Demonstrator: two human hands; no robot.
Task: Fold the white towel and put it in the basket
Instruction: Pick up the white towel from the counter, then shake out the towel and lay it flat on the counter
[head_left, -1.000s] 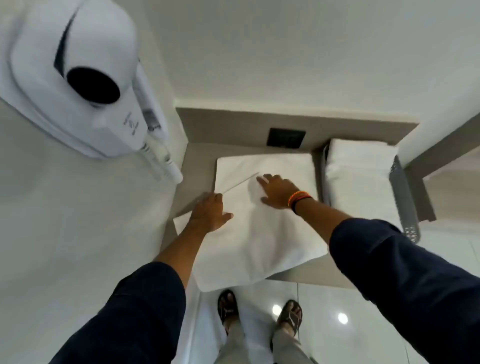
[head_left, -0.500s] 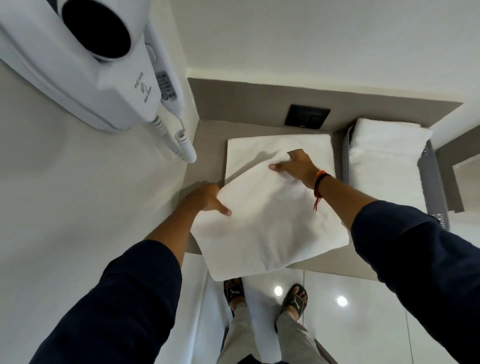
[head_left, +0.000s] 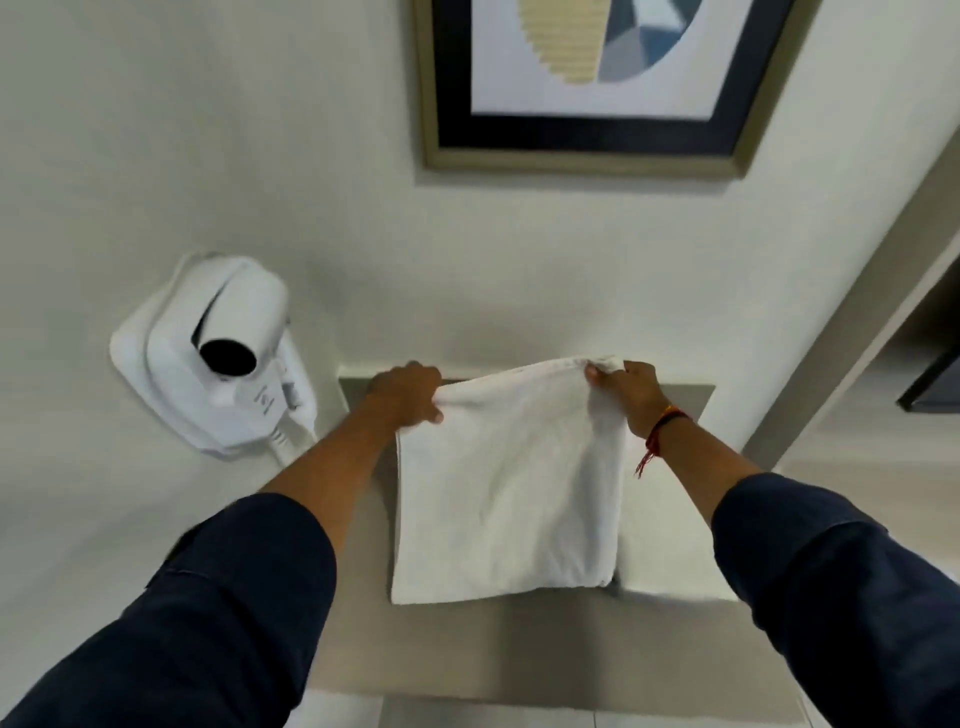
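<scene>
From the head camera, both arms in dark navy sleeves reach forward over a grey-brown counter (head_left: 467, 654), the left hand (head_left: 408, 395) curled with its fingers gripping the upper left corner of the folded white cloth towel (head_left: 506, 488), and the right hand (head_left: 631, 397), a red thread bracelet (head_left: 657, 434) at its wrist, pinching the upper right corner. The towel hangs between them as a flat square above the counter. A white wall-mounted hair dryer (head_left: 218, 353) carries a small dark mark too blurred to read, and a framed abstract print (head_left: 592, 78) hangs above.
</scene>
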